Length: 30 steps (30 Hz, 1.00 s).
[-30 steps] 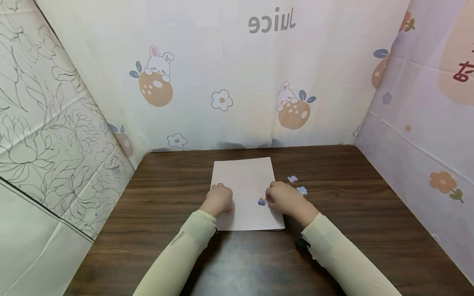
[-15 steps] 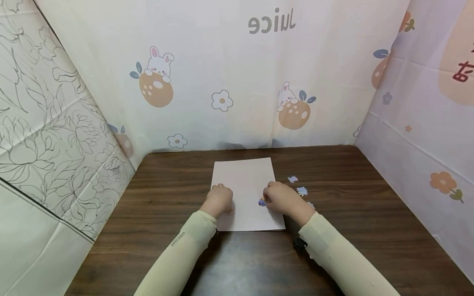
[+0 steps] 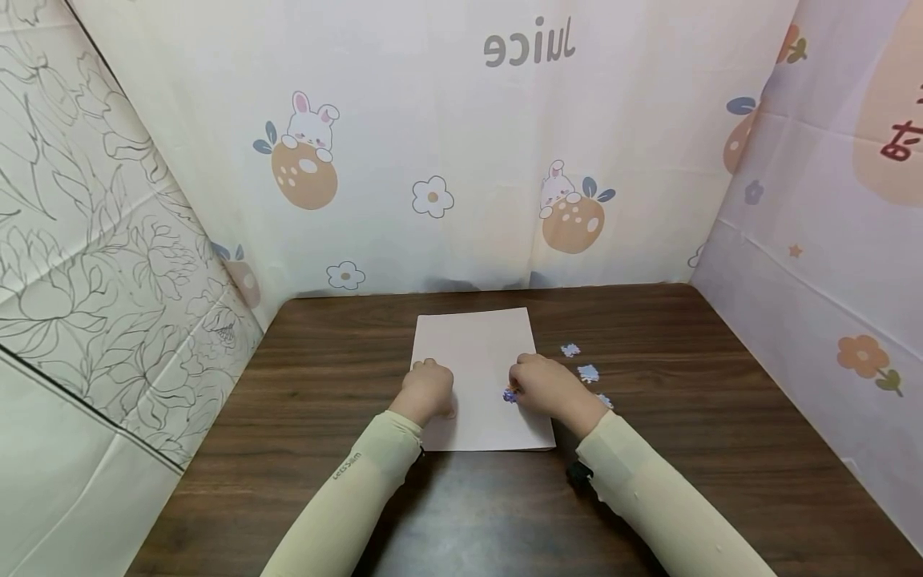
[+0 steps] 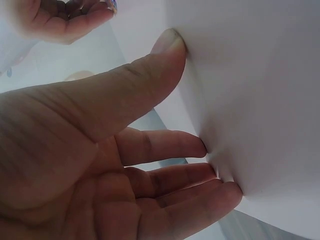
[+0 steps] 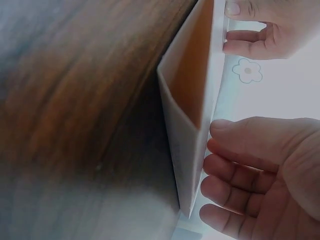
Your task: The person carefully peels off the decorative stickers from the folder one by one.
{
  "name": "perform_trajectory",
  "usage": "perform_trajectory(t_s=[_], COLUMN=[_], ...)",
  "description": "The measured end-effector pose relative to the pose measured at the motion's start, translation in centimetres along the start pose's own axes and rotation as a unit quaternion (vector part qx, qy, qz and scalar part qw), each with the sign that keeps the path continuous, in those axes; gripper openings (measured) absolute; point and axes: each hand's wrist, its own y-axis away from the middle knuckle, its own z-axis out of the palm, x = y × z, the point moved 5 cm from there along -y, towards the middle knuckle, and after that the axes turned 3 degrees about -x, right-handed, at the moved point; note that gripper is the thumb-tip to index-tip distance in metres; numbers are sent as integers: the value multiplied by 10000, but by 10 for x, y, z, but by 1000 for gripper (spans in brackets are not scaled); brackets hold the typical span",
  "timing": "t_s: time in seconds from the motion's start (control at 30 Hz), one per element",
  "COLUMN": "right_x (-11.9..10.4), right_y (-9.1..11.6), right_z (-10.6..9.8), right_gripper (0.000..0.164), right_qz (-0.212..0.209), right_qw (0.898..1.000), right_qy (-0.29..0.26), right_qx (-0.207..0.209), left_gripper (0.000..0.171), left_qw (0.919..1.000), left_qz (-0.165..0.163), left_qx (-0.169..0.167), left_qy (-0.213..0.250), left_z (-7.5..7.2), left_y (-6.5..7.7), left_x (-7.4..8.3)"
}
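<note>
A white box-like panel point(image 3: 472, 336) lies on the table, and the right wrist view shows a hollow gap beneath its top. My left hand point(image 3: 427, 389) rests thumb and fingertips on its left part, with the fingers point(image 4: 185, 215) slightly bent and holding nothing. On the right part sits a small blue-and-orange jigsaw piece point(image 3: 509, 396), partly covered by my right hand point(image 3: 542, 383). The right thumb point(image 5: 225, 126) and index finger come together there in a pinch. A bit of the coloured piece point(image 4: 113, 6) shows at those fingertips in the left wrist view.
Right of the panel, light-blue jigsaw pieces lie on the table: one at the back point(image 3: 570, 350), one in the middle point(image 3: 588, 373), and one near the right wrist point(image 3: 606, 401). A dark wooden table point(image 3: 332, 353) meets printed curtains point(image 3: 447, 120) at the back and sides.
My right hand has shifted slightly left over the blue-and-orange piece, covering more of it. The loose piece by the wrist has come into sight. My left hand stays where it was.
</note>
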Motion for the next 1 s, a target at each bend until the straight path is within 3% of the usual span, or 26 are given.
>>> perform_trajectory(t_s=[1.0], right_x=[-3], right_y=[-13], right_z=[4], right_gripper=[15], right_qz=[316], right_qw=[9994], right_qy=[112], right_qx=[-49], left_gripper=[54], left_qw=[10000], left_qz=[-3], left_qx=[43], left_qy=[16], left_z=[0], left_y=[1], left_x=[-1])
